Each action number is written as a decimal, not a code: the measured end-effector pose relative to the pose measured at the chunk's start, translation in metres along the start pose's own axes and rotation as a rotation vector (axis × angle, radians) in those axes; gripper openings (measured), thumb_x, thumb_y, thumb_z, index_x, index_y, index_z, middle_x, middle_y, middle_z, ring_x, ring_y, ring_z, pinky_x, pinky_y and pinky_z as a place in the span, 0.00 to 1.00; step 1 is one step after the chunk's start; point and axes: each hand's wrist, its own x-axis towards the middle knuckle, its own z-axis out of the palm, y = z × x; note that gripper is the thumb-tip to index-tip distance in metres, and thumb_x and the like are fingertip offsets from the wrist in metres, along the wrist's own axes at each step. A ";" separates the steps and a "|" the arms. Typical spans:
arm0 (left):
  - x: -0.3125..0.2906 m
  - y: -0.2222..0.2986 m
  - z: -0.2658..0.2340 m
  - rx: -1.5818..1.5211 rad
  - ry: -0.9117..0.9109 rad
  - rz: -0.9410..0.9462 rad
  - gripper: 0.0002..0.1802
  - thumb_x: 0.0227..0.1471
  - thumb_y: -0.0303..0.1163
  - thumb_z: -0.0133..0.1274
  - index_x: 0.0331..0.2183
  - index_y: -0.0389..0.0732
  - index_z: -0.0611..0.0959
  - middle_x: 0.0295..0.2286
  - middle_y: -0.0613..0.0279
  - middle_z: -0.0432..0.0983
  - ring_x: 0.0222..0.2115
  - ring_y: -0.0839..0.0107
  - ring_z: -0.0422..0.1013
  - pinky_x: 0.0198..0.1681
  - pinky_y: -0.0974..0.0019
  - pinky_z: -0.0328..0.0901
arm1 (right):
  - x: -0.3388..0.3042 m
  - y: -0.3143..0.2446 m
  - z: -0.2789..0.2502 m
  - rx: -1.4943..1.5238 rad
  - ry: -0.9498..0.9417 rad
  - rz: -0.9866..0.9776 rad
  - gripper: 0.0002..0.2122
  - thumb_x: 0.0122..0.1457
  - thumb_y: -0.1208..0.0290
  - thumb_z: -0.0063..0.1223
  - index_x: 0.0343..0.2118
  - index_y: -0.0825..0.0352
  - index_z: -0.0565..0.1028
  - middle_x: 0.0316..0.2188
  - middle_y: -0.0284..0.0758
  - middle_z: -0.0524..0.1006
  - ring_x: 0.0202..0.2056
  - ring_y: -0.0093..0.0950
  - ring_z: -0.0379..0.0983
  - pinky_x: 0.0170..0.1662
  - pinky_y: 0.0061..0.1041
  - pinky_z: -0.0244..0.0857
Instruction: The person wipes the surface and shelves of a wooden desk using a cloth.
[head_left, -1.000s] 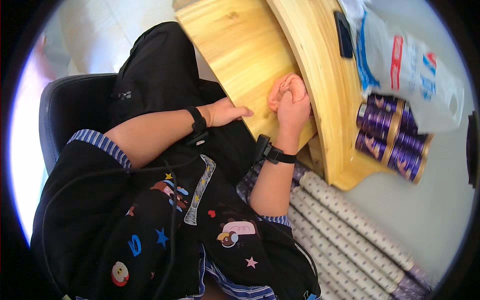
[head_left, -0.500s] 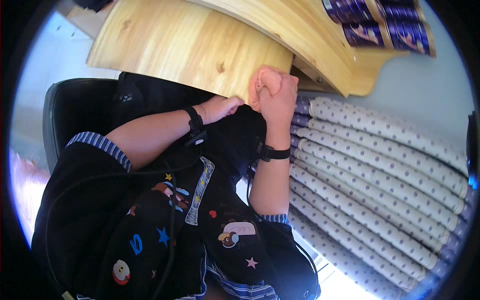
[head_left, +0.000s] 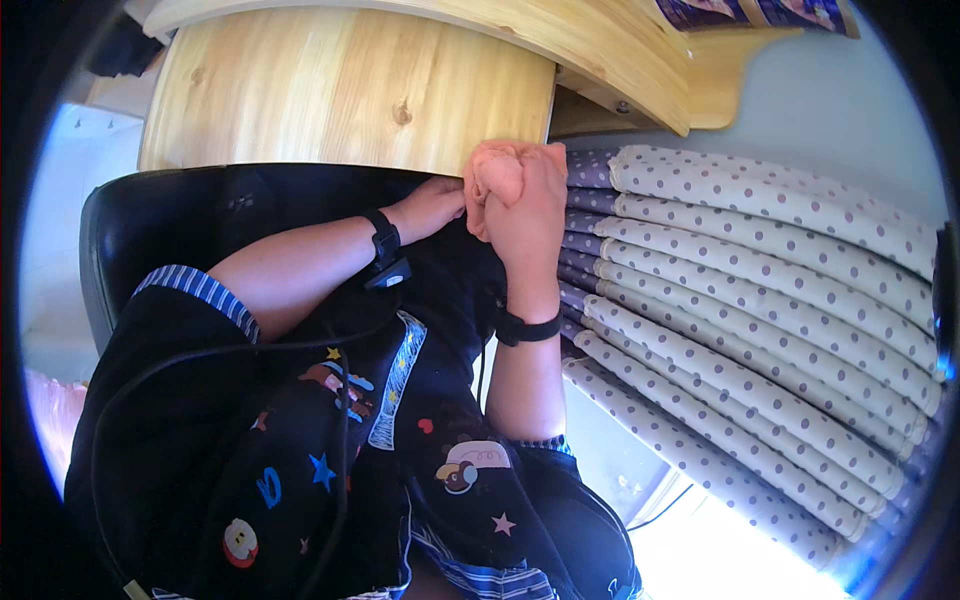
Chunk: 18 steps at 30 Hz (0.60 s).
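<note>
One pink cloth [head_left: 490, 165], gripped in our right hand [head_left: 530, 222] | left hand [head_left: 428, 208] beside it, fingers part-hidden, hold we cannot tell | cloth at the near right corner of the wooden surface [head_left: 320, 95] | what is done or left, we cannot judge

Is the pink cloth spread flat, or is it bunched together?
Bunched: the pink cloth is crumpled in the right hand, its thick folds bulging at the near right corner of the wooden board.

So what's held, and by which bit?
The right hand holds a crumpled pink cloth by its bunched folds; whether the left hand grips anything is unclear.
</note>
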 end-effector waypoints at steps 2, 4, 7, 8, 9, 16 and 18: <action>-0.010 0.018 0.003 -0.082 0.063 0.016 0.17 0.64 0.44 0.50 0.40 0.41 0.84 0.26 0.70 0.73 0.24 0.79 0.62 0.28 0.72 0.58 | -0.001 -0.003 -0.003 -0.003 -0.048 0.002 0.13 0.52 0.74 0.56 0.41 0.71 0.75 0.45 0.51 0.77 0.52 0.52 0.71 0.58 0.46 0.64; -0.009 0.015 0.001 -0.041 0.137 0.100 0.16 0.62 0.41 0.52 0.43 0.39 0.84 0.31 0.66 0.77 0.28 0.76 0.67 0.32 0.70 0.63 | -0.001 -0.008 -0.009 -0.084 -0.103 0.048 0.13 0.52 0.74 0.56 0.41 0.72 0.75 0.45 0.51 0.78 0.50 0.52 0.72 0.57 0.45 0.66; -0.001 0.001 -0.005 0.001 0.215 0.206 0.17 0.60 0.34 0.56 0.48 0.36 0.82 0.41 0.59 0.80 0.39 0.69 0.73 0.43 0.66 0.69 | 0.002 -0.017 -0.014 -0.154 -0.166 0.099 0.12 0.52 0.74 0.56 0.40 0.71 0.75 0.46 0.51 0.77 0.50 0.51 0.73 0.56 0.44 0.67; 0.003 -0.005 -0.008 0.002 0.219 0.227 0.19 0.59 0.30 0.57 0.51 0.36 0.81 0.46 0.56 0.81 0.45 0.66 0.75 0.49 0.63 0.70 | 0.004 -0.020 -0.015 -0.193 -0.189 0.109 0.12 0.52 0.74 0.55 0.40 0.71 0.75 0.45 0.50 0.77 0.50 0.51 0.73 0.55 0.44 0.67; 0.000 -0.001 -0.014 0.059 0.214 0.226 0.20 0.61 0.32 0.56 0.54 0.37 0.80 0.53 0.54 0.78 0.53 0.64 0.72 0.57 0.61 0.68 | 0.006 -0.022 -0.013 -0.188 -0.206 0.090 0.12 0.52 0.74 0.55 0.40 0.71 0.75 0.45 0.50 0.77 0.50 0.51 0.73 0.55 0.44 0.67; -0.005 0.017 -0.033 0.055 0.491 0.505 0.21 0.64 0.38 0.56 0.54 0.38 0.78 0.52 0.53 0.77 0.52 0.62 0.72 0.56 0.59 0.68 | 0.024 -0.043 -0.006 -0.206 -0.407 0.014 0.14 0.50 0.72 0.56 0.40 0.70 0.74 0.43 0.49 0.76 0.48 0.50 0.73 0.53 0.45 0.68; -0.022 0.020 -0.048 0.072 0.490 0.438 0.20 0.64 0.38 0.56 0.53 0.38 0.79 0.52 0.53 0.77 0.52 0.63 0.72 0.56 0.59 0.68 | 0.033 -0.053 0.012 -0.193 -0.448 -0.098 0.14 0.49 0.72 0.56 0.40 0.70 0.74 0.43 0.50 0.75 0.48 0.50 0.73 0.52 0.45 0.68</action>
